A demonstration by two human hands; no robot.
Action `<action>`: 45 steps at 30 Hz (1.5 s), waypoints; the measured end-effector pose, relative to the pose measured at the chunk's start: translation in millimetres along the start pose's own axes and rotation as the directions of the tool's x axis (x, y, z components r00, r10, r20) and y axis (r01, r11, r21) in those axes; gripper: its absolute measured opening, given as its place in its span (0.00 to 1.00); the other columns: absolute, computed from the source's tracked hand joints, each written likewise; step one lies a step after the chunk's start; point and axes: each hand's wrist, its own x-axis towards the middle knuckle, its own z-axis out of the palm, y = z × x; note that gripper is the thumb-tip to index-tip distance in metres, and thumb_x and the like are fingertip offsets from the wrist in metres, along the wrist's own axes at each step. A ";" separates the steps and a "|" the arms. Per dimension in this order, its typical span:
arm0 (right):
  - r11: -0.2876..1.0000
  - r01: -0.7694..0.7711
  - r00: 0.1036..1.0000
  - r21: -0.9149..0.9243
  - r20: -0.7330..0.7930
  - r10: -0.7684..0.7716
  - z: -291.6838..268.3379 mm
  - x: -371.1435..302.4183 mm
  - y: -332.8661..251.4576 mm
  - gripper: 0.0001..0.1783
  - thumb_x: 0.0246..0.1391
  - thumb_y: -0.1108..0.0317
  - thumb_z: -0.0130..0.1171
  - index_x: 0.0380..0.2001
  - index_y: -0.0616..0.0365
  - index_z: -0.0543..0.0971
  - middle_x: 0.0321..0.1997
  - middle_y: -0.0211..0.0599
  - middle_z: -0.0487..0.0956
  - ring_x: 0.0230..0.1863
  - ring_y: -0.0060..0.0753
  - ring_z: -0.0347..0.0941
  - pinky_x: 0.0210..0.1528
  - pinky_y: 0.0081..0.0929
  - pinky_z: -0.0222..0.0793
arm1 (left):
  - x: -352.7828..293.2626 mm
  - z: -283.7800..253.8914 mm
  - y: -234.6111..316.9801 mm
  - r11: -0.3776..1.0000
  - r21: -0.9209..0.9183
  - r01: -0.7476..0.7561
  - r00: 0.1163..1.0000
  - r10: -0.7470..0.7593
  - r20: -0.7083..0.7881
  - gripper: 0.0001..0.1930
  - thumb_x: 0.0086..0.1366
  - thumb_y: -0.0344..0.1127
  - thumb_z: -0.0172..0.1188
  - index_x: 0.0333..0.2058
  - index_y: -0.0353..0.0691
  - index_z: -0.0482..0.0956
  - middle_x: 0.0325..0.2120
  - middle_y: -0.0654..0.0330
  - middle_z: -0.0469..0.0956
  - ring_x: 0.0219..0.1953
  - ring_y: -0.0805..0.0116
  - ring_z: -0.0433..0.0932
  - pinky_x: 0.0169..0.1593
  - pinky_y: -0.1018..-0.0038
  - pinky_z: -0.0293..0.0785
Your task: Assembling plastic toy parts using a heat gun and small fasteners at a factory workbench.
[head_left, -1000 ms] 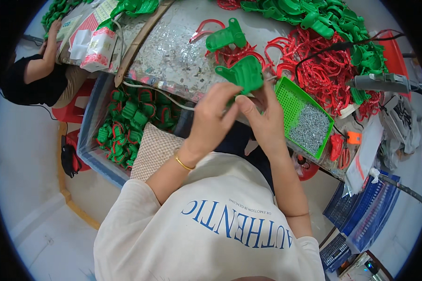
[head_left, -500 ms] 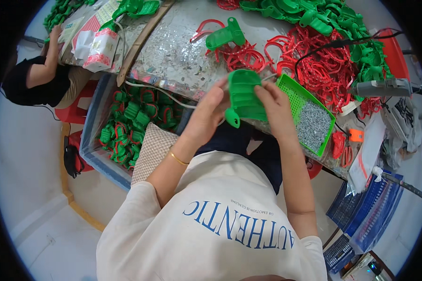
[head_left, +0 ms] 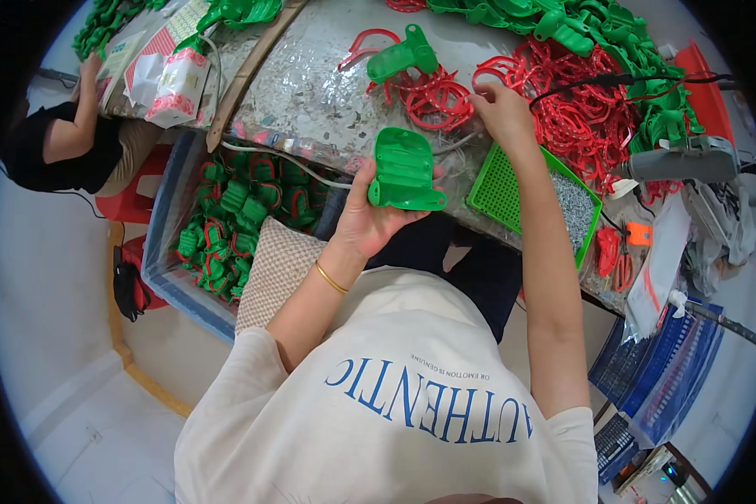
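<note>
In my left hand (head_left: 368,217) lies a green moulded plastic piece (head_left: 405,172), its hollow ribbed inside facing up and a flap at its near end. The thumb and fingers hold it by the edges, above the table's front edge. My right hand (head_left: 504,118) reaches over the table to the left margin of a heap of red curved plastic strips (head_left: 575,113). Its fingers are bent together against one strip; what is between the fingertips is hidden. Close by, another green piece (head_left: 403,60) rests on a smaller bunch of red strips (head_left: 435,101).
Under my right forearm sits a green perforated tray (head_left: 500,191) with small metal pins (head_left: 571,206). Green pieces (head_left: 592,42) pile up at the far right. A blue-edged bin (head_left: 176,281) of green-and-red pieces stands left of me. Another person (head_left: 71,139) sits at far left.
My right hand has let go of the green piece and moved forward to the red strips. My left hand has drawn the piece lower and turned its hollow side up.
</note>
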 end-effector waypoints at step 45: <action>0.927 -0.159 0.985 0.341 0.113 0.127 -69.3 -169.9 -17.4 0.13 0.56 0.70 0.61 0.44 0.62 0.78 0.33 0.29 0.79 0.34 0.17 0.72 0.39 0.18 0.69 | 16.6 30.0 -67.3 0.990 0.140 0.015 0.999 -0.022 0.047 0.34 0.63 0.54 0.60 0.62 0.46 0.60 0.55 0.58 0.69 0.56 0.63 0.72 0.57 0.55 0.71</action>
